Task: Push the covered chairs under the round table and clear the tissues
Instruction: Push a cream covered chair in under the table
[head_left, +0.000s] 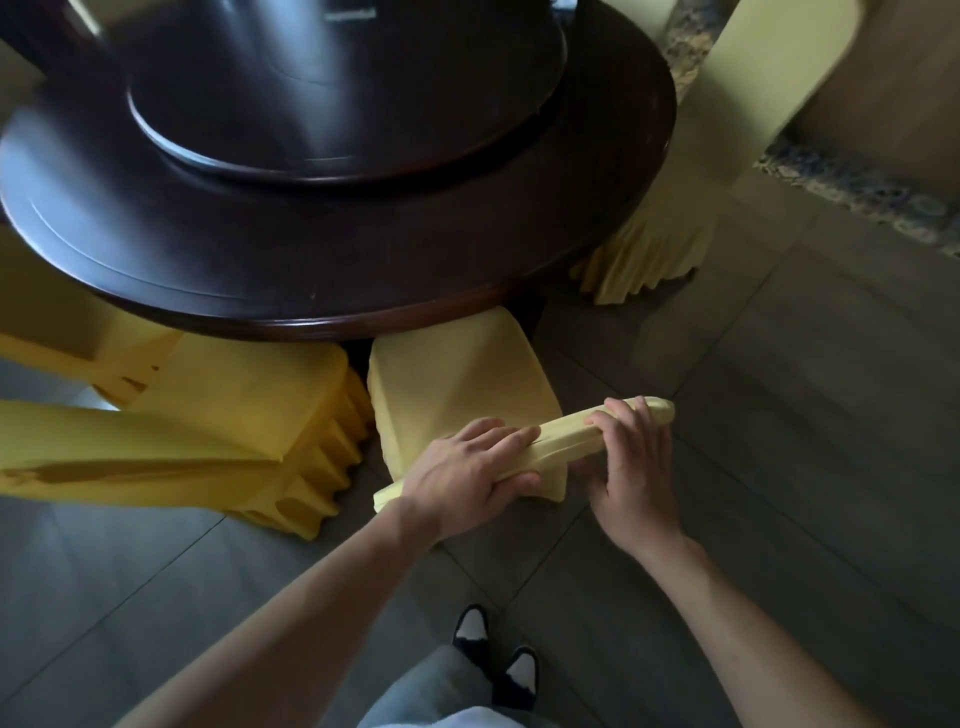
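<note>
A chair in a yellow cover (457, 379) stands in front of me, its seat partly under the rim of the dark round table (363, 270). My left hand (467, 478) grips the left part of the chair's top rail, fingers curled over it. My right hand (631, 467) grips the right part of the same rail, fingers over the top and thumb below. No tissues show on the table or the floor.
Another yellow covered chair (223, 415) stands close on the left, almost touching the one I hold. A third covered chair (675, 218) is at the table's far right. A raised turntable (343, 104) sits on the table. Grey floor tiles (779, 441) lie to the right and behind me.
</note>
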